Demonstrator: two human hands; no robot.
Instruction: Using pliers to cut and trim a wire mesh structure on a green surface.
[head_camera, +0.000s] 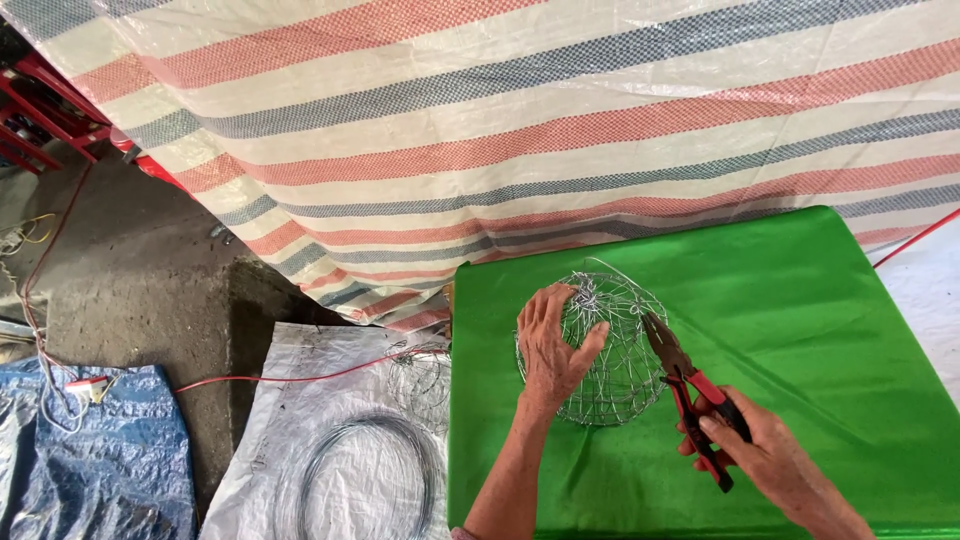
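Wire basket (605, 350), a dome-shaped cage of thin silvery mesh, sits upside down on a green cloth (800, 340) spread over a table, near the cloth's left half and well within its edges. The left hand (555, 345) is laid over the basket's near side, fingers spread and curled onto the mesh, steadying it with a loose clasp rather than a clenched fist. The right hand (770, 455) is wrapped firmly around the red-and-black handles of a pair of pliers (690, 385), whose dark nose is tilted up and to the left so that its tip meets the basket's right flank (whether the tip is pinching a strand of wire cannot be told at this size).

Left of the table, on the ground, a white woven sack (300, 400) lies flat; on it rests a coil of bare wire (370, 470) and, closer to the table's edge, a second wire frame (420, 375), partly hidden by the green cloth. A thin red cable (270, 378) runs across the sack toward a crumpled blue tarp (95, 460) at the lower left. Behind everything hangs a striped plastic sheet (520, 130) in cream, red and blue-grey bands, sloping down toward the table. Bare concrete floor (140, 270) shows at left, with red metal framing (45, 105) at the upper corner.
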